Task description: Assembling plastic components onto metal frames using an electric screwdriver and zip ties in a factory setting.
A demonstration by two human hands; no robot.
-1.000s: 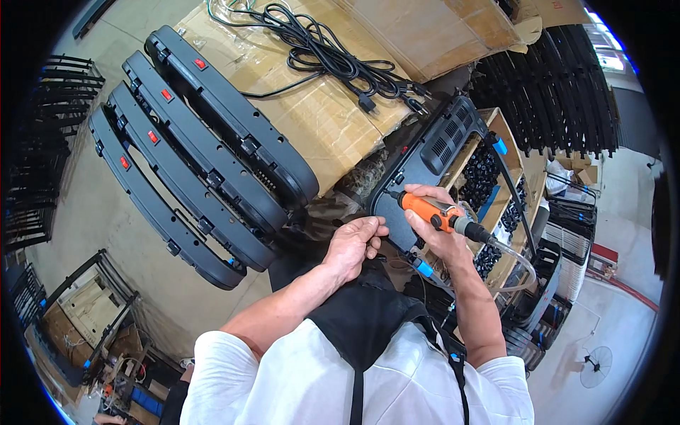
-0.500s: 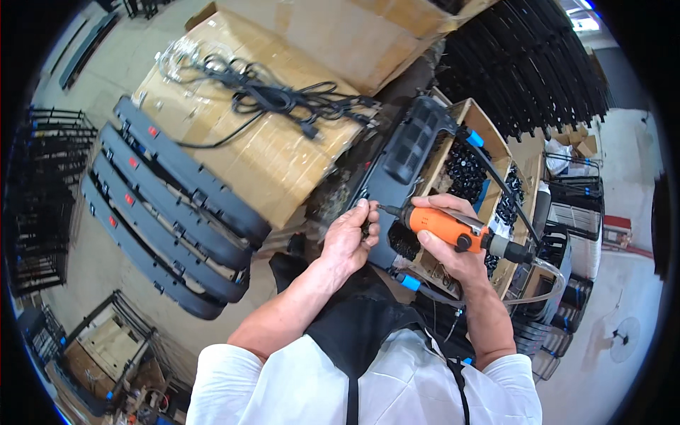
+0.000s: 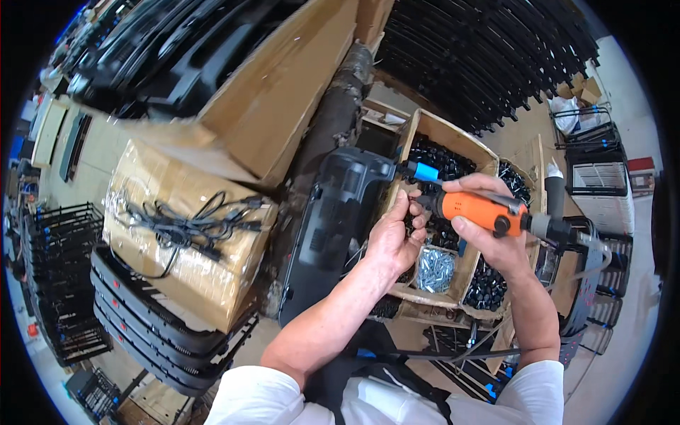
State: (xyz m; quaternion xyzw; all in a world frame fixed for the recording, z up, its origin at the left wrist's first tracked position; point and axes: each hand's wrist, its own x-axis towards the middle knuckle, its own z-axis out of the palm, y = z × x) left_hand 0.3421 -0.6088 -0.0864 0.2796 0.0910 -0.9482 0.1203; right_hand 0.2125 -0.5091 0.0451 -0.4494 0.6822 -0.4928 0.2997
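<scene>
My right hand (image 3: pixel 496 237) is wrapped round an orange air screwdriver (image 3: pixel 476 207), its body nearly level and its tip toward my left. At that tip my left hand (image 3: pixel 394 239) is closed, thumb and forefinger pinched by the bit; whatever small piece they hold is too hidden to name. Both hands are over a wooden box (image 3: pixel 467 134) with compartments. Silver screws (image 3: pixel 435 269) fill one compartment, small black parts (image 3: pixel 443 152) others. Left of my left hand lies a dark grey plastic panel (image 3: pixel 333 212). A blue sleeve (image 3: pixel 426 172) on a black bar sits beyond the screwdriver's tip.
A cardboard box (image 3: pixel 205 276) with a tangle of black cables (image 3: pixel 177 227) stands at the left. Curved dark panels (image 3: pixel 142 312) are stacked beside it. Farther off, an open carton (image 3: pixel 276 92) and rows of black frames (image 3: pixel 489 57) rise. A clear hose (image 3: pixel 598 258) trails from the screwdriver.
The view has swung right, bringing the wooden box under my hands. Both hands, still together at the screwdriver's tip, have moved from over the grey panel to over the box.
</scene>
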